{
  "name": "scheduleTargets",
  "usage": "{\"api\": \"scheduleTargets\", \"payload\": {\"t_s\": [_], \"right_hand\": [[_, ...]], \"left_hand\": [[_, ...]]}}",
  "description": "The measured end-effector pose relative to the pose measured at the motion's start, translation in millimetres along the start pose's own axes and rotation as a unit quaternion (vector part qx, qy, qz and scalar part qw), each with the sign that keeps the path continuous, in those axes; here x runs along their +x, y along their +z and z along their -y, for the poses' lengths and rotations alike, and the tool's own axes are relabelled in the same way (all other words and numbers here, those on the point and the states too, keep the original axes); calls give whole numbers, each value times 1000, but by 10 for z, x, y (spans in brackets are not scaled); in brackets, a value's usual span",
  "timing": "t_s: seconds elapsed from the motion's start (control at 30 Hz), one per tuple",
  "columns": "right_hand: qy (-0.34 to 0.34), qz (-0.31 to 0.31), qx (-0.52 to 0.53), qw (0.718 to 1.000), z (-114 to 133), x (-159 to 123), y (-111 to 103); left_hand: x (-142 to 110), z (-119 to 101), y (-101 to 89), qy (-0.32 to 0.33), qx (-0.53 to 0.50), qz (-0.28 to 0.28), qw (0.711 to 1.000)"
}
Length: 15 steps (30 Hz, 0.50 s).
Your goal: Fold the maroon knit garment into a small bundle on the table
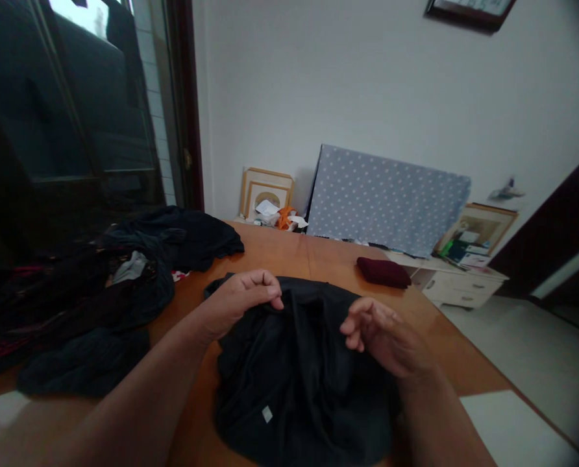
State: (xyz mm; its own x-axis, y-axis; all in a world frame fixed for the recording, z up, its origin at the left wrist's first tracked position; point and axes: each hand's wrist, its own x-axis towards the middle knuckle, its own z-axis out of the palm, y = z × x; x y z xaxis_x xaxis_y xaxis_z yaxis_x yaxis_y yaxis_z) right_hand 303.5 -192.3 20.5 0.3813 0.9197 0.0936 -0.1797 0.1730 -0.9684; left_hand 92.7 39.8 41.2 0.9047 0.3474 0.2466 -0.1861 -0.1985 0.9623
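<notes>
Black cloth garment (294, 383) lies between hands, long axis running away from body; left hand (243, 305) pinches its near-top fold, right hand (381, 337) half-open, holding nothing.

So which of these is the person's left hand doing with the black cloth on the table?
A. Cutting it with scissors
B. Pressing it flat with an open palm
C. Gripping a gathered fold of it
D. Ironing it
C. The left hand has its fingers curled around a gathered fold near the top of the black garment.
</notes>
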Motion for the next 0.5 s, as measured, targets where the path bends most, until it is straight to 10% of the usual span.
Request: {"api": "scheduleTargets", "payload": {"t_s": [0.2, 0.4, 0.5], "right_hand": [[-43, -242, -138, 960, -131, 273, -199], [-28, -105, -431, 896, -457, 400, -137], [-38, -159, -419, 893, -480, 417, -216]], "left_hand": [[101, 254, 143, 106, 335, -6, 936], [94, 388, 253, 106, 447, 71, 885], [94, 341, 243, 94, 418, 78, 900]]}}
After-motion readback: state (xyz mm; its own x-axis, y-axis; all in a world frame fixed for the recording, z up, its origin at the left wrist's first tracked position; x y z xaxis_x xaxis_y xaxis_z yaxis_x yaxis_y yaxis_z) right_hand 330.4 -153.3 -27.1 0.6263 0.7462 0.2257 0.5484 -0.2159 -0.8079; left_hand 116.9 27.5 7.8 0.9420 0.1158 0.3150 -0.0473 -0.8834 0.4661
